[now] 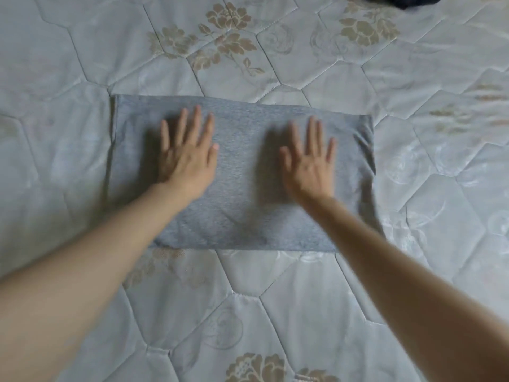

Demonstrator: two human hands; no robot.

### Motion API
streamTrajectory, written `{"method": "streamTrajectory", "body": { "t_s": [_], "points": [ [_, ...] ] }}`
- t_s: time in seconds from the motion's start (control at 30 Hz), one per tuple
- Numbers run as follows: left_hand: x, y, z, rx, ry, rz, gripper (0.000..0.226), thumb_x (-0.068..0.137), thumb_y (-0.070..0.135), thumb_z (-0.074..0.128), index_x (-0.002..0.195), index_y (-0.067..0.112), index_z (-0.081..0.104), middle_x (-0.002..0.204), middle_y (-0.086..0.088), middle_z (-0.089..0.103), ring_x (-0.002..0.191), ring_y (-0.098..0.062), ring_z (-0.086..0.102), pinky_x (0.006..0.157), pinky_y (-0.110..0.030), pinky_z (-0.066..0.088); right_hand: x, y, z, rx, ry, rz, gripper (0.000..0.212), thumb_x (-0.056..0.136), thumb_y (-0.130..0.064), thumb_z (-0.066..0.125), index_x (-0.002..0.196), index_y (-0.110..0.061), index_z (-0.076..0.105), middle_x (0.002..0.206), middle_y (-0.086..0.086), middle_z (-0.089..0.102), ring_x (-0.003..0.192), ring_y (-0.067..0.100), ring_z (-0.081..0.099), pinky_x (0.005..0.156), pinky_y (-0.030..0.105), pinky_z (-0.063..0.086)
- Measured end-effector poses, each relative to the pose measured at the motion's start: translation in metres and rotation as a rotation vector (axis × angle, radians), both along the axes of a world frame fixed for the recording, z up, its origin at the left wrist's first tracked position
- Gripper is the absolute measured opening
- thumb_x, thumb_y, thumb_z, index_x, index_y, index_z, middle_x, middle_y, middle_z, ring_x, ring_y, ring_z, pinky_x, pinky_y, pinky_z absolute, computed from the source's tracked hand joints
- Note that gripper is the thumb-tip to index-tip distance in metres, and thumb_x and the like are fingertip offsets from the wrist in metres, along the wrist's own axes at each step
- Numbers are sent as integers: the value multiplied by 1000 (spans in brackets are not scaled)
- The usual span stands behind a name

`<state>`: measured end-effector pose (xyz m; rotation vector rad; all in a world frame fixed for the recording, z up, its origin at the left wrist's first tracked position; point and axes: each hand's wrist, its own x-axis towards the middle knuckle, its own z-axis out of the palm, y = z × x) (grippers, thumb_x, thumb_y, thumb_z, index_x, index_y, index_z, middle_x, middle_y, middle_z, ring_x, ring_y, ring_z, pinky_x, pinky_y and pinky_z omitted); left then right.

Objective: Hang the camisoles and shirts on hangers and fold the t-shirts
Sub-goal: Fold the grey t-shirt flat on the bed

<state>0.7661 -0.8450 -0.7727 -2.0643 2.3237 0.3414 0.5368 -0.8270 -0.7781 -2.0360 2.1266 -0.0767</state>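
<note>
Left grip: your left hand (190,158) lies palm down on the folded grey t-shirt (242,175), fingers straight and a little fanned, curled round nothing.
Left grip place: it sits on the left half of the t-shirt, fingertips toward the far edge, wrist over the middle of the cloth.
Right grip: your right hand (309,166) is also flat and spread, fingers straight, pinching nothing; it is blurred, so you cannot tell whether the palm presses the cloth or hangs just over it.
Right grip place: it is over the right half of the t-shirt, near the right-hand fold, well apart from your left hand.
Forearms: both are bare and reach in from the near edge, crossing the t-shirt's near corners.
T-shirt: it lies flat as a wide rectangle, left edge straight, right edge rounded with small creases.
Bed: the t-shirt rests on a pale quilted mattress (303,312) stitched in hexagons, with tan flower prints beyond the t-shirt's far edge and nearer than its near edge.
Dark cloth: a dark garment (405,1), cut off by the frame, lies far beyond the t-shirt's right corner.
</note>
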Motion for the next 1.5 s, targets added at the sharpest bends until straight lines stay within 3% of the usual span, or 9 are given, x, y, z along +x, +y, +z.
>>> {"method": "streamTrajectory", "body": {
  "t_s": [0.17,0.4,0.67,0.83,0.9,1.0,1.1,1.3,1.5],
  "points": [
    [-41,98,-20,-30,-5,-63,57,94,28,33,149,14,37,155,-9,37,142,-28,35,114,-54,28,74,77,-23,-11,-72,187,56,96,-31,34,150,-17,38,157,12,33,147,28,27,117,53,19],
    [37,121,-25,-62,-97,-23,57,97,41,35,151,25,33,159,-7,27,147,-29,25,117,-51,19,10,97,-23,38,58,48,62,98,-51,20,156,-30,18,164,7,15,151,24,12,121,45,7],
    [107,135,-21,56,-97,153,61,98,41,18,154,16,23,161,-11,19,148,-29,17,116,-54,19,-68,124,-13,60,67,-201,66,97,-50,12,157,-24,14,165,9,9,152,25,7,123,44,5],
    [105,136,-23,35,-67,281,67,97,43,14,154,10,20,163,-8,14,150,-24,11,117,-55,5,-81,126,-10,101,68,-205,70,95,-50,6,158,-19,9,164,14,4,152,26,3,122,47,5],
    [93,139,-19,-38,-52,214,68,97,43,18,153,6,21,162,-11,16,150,-23,11,118,-54,4,-71,125,-2,51,79,-159,71,96,-51,13,158,-16,13,163,19,7,152,29,6,122,51,4],
    [63,154,-17,-133,-12,-185,71,94,50,30,153,12,23,161,-11,20,149,-21,14,118,-49,10,-43,140,5,4,12,207,75,96,-58,28,157,-16,14,163,13,4,152,26,5,122,49,1],
    [36,165,-21,-125,-89,-405,68,92,46,37,153,16,29,160,-14,22,148,-28,23,117,-51,20,-9,166,-8,1,-11,540,73,94,-53,37,155,-16,25,162,15,17,151,30,15,118,58,15],
    [26,159,-20,-168,-59,-395,59,88,6,31,145,10,45,150,-20,40,138,-38,40,109,-56,34,23,170,-14,-127,52,453,54,94,-12,36,149,-9,37,151,17,42,140,34,39,109,62,32],
    [26,160,-15,-164,-94,-386,67,80,-3,25,141,10,49,145,-25,45,130,-44,47,101,-60,42,11,164,-11,-155,32,410,50,90,1,32,135,7,53,140,24,52,128,39,52,100,50,49]
  ]
}}
